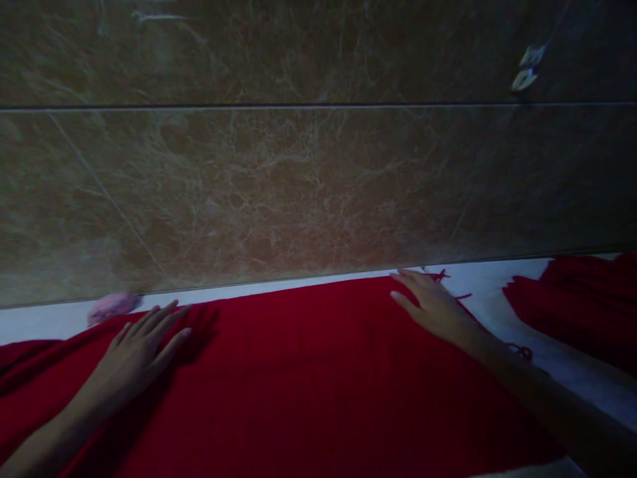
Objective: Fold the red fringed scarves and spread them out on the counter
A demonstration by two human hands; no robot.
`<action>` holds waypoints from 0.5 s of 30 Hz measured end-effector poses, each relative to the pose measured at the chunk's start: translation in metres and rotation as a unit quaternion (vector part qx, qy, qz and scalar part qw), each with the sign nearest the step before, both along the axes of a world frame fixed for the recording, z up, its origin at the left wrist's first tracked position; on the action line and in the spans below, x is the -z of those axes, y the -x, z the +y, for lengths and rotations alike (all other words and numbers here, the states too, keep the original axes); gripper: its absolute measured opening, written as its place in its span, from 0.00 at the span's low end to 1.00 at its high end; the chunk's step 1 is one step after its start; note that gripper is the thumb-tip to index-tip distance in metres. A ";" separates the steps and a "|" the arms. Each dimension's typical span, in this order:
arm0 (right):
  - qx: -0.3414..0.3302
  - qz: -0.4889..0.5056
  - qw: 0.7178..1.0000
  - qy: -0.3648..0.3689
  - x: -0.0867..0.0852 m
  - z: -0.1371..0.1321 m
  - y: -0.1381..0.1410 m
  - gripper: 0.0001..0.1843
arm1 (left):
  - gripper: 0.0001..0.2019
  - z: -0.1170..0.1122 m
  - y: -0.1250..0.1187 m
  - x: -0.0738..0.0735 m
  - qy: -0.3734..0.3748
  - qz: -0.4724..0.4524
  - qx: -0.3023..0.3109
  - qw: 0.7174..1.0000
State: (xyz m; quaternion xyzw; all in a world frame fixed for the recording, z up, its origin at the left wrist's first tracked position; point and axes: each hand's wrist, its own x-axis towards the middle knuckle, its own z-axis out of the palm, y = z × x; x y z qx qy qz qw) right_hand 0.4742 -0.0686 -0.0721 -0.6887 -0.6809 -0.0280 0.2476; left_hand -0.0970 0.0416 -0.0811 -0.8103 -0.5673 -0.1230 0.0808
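- L hand (142, 342): fingers spread, palm flat on red knit cloth (308, 372), near its far-left edge.
- R hand (432, 305): open, flat at cloth's far-right corner, fingertips by loose red yarn ends (440, 275).
- Cloth lies under both hands on white sheet (497, 279); long axis runs L–R, between hands.
- Pink lump (113, 305) just beyond L hand; 2nd red cloth (572, 299) off to R.
- Marble floor (318, 186) beyond.

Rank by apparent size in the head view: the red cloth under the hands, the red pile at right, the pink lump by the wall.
1. red cloth, largest by far.
2. red pile, partly cut off by the frame, so its full size is unsure.
3. pink lump, smallest.
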 end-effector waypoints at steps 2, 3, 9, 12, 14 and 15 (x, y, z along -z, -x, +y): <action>-0.039 -0.021 0.999 0.014 0.018 -0.031 0.018 0.33 | 0.33 -0.025 -0.002 0.010 -0.012 -0.010 0.005 1.000; -0.046 -0.029 0.998 0.031 0.026 -0.045 0.022 0.33 | 0.34 -0.039 -0.001 0.015 -0.009 -0.009 0.008 1.000; -0.036 -0.023 0.995 0.085 0.065 -0.076 -0.003 0.39 | 0.42 -0.102 -0.009 0.027 0.097 -0.003 -0.037 0.995; -0.039 -0.010 0.997 0.059 0.089 -0.068 -0.028 0.39 | 0.41 -0.119 -0.023 0.013 0.175 0.013 -0.068 0.982; -0.033 0.025 0.999 0.020 0.107 -0.062 -0.042 0.35 | 0.41 -0.123 -0.027 -0.003 0.215 0.016 -0.071 0.974; -0.041 0.058 0.997 0.005 0.115 -0.059 -0.048 0.34 | 0.41 -0.122 -0.025 -0.012 0.224 0.015 -0.067 0.972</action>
